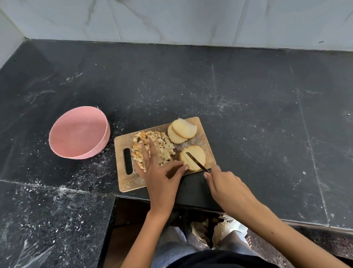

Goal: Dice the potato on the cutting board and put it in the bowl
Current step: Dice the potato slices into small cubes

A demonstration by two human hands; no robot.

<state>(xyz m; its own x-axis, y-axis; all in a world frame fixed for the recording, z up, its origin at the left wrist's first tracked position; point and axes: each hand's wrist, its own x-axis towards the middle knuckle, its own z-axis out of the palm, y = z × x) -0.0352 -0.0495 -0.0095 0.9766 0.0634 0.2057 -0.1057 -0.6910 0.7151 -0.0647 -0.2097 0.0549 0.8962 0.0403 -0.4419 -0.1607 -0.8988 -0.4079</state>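
**Knife on the slice**

The right hand (221, 183) grips the knife (196, 161), blade laid across a potato slice (194, 159) on the cutting board (124, 182). The left hand (160, 177), fingers spread, pins that slice with thumb and fingertip. Diced cubes (164, 147) are piled just beside it, with the pink bowl (79, 133) left of the board.

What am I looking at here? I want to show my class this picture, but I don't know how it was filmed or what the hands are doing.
A camera worn on a person's head looks down at their own hands; there is no robot. On the black counter lies a wooden cutting board. The right hand holds a knife, its blade on a potato slice. The left hand lies over diced potato, one fingertip steadying the slice. Two more slices wait behind. The pink bowl on the left looks empty.
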